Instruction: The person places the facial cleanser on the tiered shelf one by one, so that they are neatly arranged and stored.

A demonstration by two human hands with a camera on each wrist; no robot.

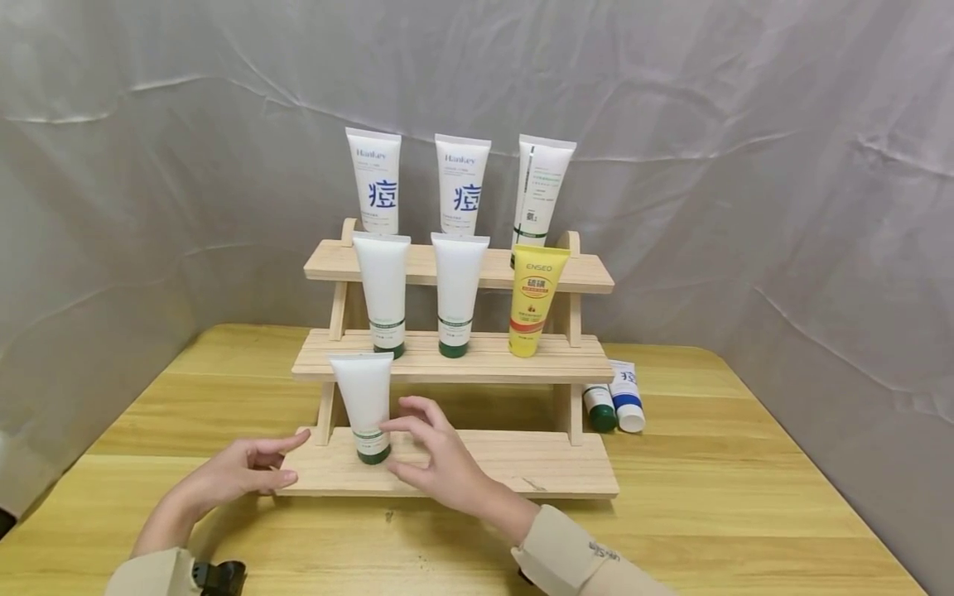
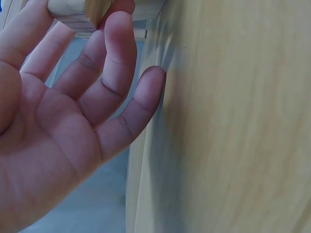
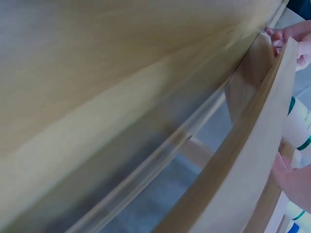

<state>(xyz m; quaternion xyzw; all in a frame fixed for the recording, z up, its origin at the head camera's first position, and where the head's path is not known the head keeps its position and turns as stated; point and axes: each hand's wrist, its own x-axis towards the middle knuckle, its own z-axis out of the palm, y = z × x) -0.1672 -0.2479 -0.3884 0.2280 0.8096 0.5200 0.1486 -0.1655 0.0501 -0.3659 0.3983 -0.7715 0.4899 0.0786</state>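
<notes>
A white tube with a dark green cap (image 1: 363, 401) stands on its cap on the bottom tier of a wooden display stand (image 1: 522, 468). My right hand (image 1: 443, 459) is at its right side, fingers spread and bent, the index fingertip at the tube's lower edge and the thumb near the cap. At the left end of the bottom tier, my left hand (image 1: 234, 472) holds the board's end; in the left wrist view the board's corner (image 2: 92, 12) sits between its thumb and fingers. The right wrist view shows mostly the boards from below, with part of a hand (image 3: 296, 182).
Two white green-capped tubes (image 1: 460, 290) and a yellow tube (image 1: 538, 302) stand on the middle tier. On top are two white tubes with blue print (image 1: 376, 182) and one with green print (image 1: 542, 186). Two more tubes (image 1: 626, 397) lie on the table behind the right side.
</notes>
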